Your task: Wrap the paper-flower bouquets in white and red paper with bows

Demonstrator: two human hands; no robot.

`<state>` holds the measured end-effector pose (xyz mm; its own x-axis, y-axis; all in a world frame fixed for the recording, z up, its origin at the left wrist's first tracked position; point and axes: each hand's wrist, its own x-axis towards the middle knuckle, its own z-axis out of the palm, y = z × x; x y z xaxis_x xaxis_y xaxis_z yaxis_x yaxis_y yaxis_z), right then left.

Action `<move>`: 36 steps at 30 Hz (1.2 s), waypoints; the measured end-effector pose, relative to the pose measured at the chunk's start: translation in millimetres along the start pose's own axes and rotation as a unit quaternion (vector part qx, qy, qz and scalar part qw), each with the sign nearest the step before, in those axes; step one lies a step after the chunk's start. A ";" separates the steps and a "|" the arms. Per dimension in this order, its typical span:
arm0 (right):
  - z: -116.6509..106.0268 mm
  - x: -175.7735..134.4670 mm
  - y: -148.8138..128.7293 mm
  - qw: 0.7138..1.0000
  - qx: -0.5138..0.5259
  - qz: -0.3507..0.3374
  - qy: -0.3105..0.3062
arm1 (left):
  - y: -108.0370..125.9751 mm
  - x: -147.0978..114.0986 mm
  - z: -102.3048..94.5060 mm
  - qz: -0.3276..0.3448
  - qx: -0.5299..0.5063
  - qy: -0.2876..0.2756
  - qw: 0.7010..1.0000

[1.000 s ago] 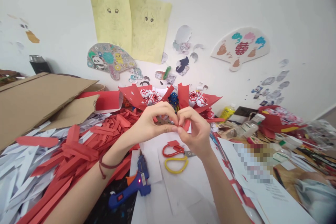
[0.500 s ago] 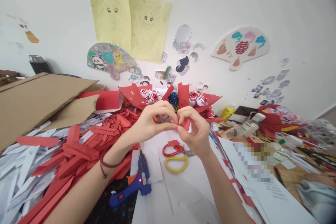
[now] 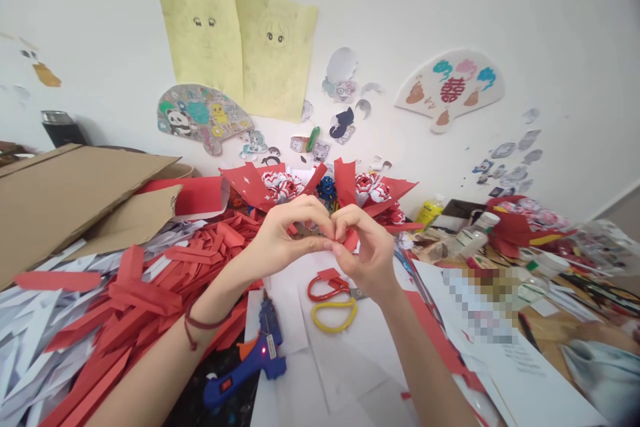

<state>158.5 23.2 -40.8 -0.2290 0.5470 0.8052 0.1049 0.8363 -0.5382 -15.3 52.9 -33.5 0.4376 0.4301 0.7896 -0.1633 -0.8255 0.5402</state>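
Observation:
My left hand and my right hand meet fingertip to fingertip above the white sheets. Between them is a small piece of red paper, mostly covered by my right fingers. Thumb and forefinger of each hand are pinched together on it. Just below lie scissors with one red and one yellow handle, a scrap of red paper on the red one. A blue glue gun with a lit red light rests beside my left forearm.
Folded red strips and white strips are heaped at left, cardboard behind them. Paper flower bouquets stand against the wall. Bottles and printed sheets crowd the right. Another person's sleeve shows at far right.
The view has shifted slightly, so most things sit a little further left. My hands stay pinched together; the red paper has turned a little, its white part no longer showing.

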 end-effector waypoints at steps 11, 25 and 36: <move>0.4 -0.2 0.0 1.000 0.002 -0.003 0.002 | 0.7 0.9 0.0 0.003 0.008 0.000 1.000; 2.7 0.1 -3.8 0.999 -0.030 -0.032 0.000 | 4.1 1.5 -1.7 0.029 0.019 -0.008 0.999; 4.0 0.5 -11.0 0.997 -0.048 -0.067 -0.016 | 3.6 -0.8 -4.8 0.059 0.026 -0.016 0.998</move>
<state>153.3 14.1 -35.5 -0.2772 0.4300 0.8592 0.1622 0.9024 -0.3993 -20.5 51.4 -30.8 0.4459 0.3176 0.8369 -0.1690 -0.8882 0.4272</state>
